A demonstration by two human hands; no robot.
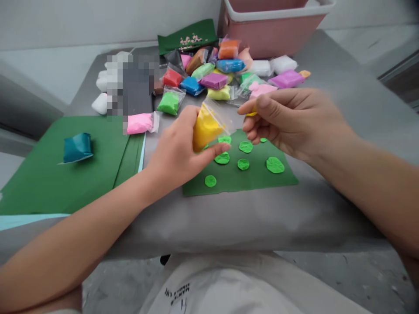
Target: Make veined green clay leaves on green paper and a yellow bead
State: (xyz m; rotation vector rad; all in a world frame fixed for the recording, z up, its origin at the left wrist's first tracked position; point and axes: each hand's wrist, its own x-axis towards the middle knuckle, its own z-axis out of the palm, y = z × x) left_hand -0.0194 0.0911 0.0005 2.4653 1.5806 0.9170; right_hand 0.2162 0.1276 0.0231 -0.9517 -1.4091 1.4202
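Observation:
My left hand [181,146] is wrapped round a clear bag of yellow clay [207,126], its zip end pointing right and up. To its right, my right hand [284,117] pinches a small piece of yellow clay [252,114] between thumb and fingers, apart from the bag. Below both hands lies a dark green sheet [262,179] on the grey table. Several flat bright green clay discs [243,164] are spread over it, some partly hidden by my left hand. The largest one [275,165] is near the sheet's right side.
Behind my hands, several bagged clays, including a purple one [214,80], lie piled on the table. A pink bin [271,32] stands at the back right. Stacked green sheets [42,179] with a teal packet [77,147] lie left. A green sheet with pink dots [188,37] lies behind.

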